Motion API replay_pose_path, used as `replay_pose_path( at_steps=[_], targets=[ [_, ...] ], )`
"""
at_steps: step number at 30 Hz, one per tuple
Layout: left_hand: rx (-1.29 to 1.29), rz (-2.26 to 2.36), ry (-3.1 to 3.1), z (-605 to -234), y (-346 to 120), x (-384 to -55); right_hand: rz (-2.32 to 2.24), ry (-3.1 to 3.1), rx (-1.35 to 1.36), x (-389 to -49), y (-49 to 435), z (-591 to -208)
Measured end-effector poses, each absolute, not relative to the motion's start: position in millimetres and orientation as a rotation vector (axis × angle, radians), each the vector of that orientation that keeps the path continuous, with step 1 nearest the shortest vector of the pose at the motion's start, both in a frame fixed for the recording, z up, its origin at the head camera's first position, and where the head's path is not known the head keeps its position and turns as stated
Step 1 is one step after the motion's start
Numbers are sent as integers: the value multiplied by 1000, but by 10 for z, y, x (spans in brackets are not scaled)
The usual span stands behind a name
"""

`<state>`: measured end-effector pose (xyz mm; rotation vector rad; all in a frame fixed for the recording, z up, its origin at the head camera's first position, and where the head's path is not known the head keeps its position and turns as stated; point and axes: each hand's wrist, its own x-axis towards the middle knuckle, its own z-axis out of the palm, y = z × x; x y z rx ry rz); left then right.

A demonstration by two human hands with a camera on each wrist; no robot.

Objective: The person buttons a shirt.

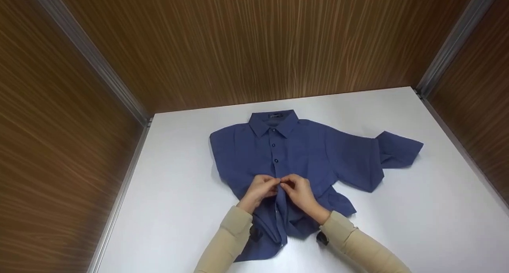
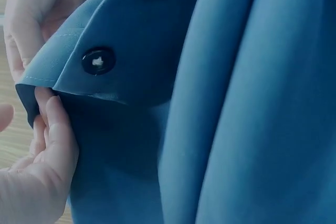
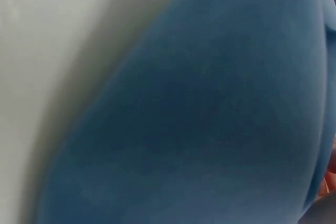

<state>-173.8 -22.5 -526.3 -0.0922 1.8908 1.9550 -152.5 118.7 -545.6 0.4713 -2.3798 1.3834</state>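
A dark blue button-up shirt [image 1: 306, 149] lies front up, its collar [image 1: 274, 123] pointing away from me. At the middle of the front placket, my left hand [image 1: 259, 190] pinches the cloth edge. My right hand [image 1: 301, 192] meets it there, thumb and fingers pinching the same strip. The fingertips nearly touch, so whatever is between them is hidden. Above them, dark buttons [image 1: 276, 160] run down the placket. In the left wrist view, a dark button [image 2: 98, 60] with white thread shows near the lifted cloth. Shirt cloth [image 3: 199, 108] fills most of the right wrist view.
The shirt lies on a white table [image 1: 171, 209]. One sleeve [image 1: 358, 157] stretches to the right, bent near its end; the lower hem [image 1: 258, 251] is bunched near me. Wood-grain panels [image 1: 254, 46] with metal edge strips [image 1: 91, 58] stand around the table.
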Motion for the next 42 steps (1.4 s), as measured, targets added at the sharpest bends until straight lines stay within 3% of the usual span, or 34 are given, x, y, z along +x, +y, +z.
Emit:
replay_pose_path(
  at_steps=[10, 24, 30, 33, 38, 40, 42],
  targets=[
    [54, 1934, 2103, -5280, -194, -1676, 1345, -2353, 467, -1492, 1174, -5469],
    [170, 1836, 2231, -4856, -197, -1490, 1383, -2326, 460, -1520, 1184, -5503],
    [236, 1824, 2349, -5151, -209, -1620, 1601, -2343, 373, -1544, 1194, -5493],
    [355, 1842, 2462, -6046, -205, -2014, 1704, -2354, 326, -1557, 1187, -5465],
    [395, 1905, 2422, -8022, -206, -2907, 1835, -2387, 332, -1526, 1161, -5303],
    [389, 1926, 2390, -8419, -209, -3085, 1906, -2396, 336, -1495, 1150, -5214],
    [360, 1938, 2368, -8427, -208, -3089, 1944, -2410, 334, -1464, 1141, -5124]
  ],
)
